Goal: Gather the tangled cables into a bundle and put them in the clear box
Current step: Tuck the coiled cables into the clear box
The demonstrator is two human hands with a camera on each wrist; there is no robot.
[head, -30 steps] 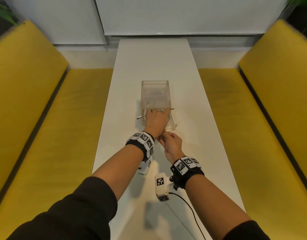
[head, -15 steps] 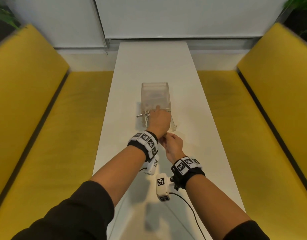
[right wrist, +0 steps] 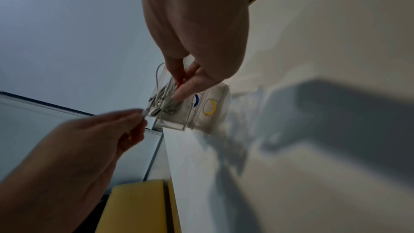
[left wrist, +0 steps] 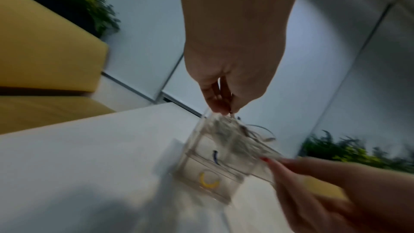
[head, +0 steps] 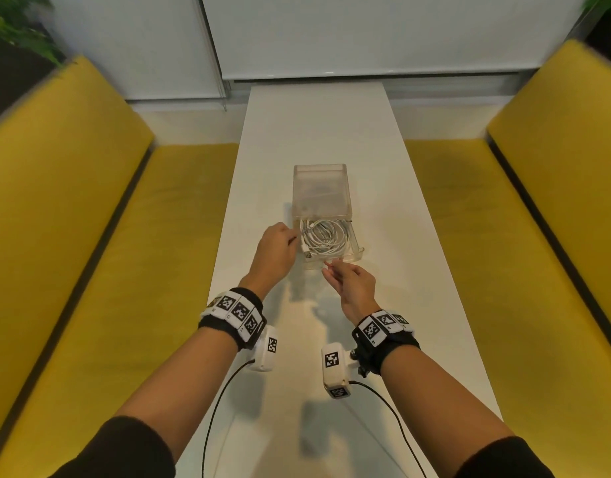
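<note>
Since the earlier frame the left hand (head: 275, 248) has lifted off the clear box (head: 321, 188), uncovering the coiled cables (head: 323, 241) in its drawer. It pinches a stray connector end beside the box; tucking it in comes next. The right hand (head: 352, 282), seemingly empty with fingers relaxed, hovers at the drawer's front. Wrist views are blurred.

White cables (head: 319, 238), clear box (head: 320, 188), white table (head: 318, 125), yellow benches (head: 90, 208), seemingly red nails (right wrist: 179, 81)

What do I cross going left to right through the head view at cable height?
Left yellow bench → bare white table → left hand → white cables coiled in the clear box → bare table → right yellow bench.
</note>
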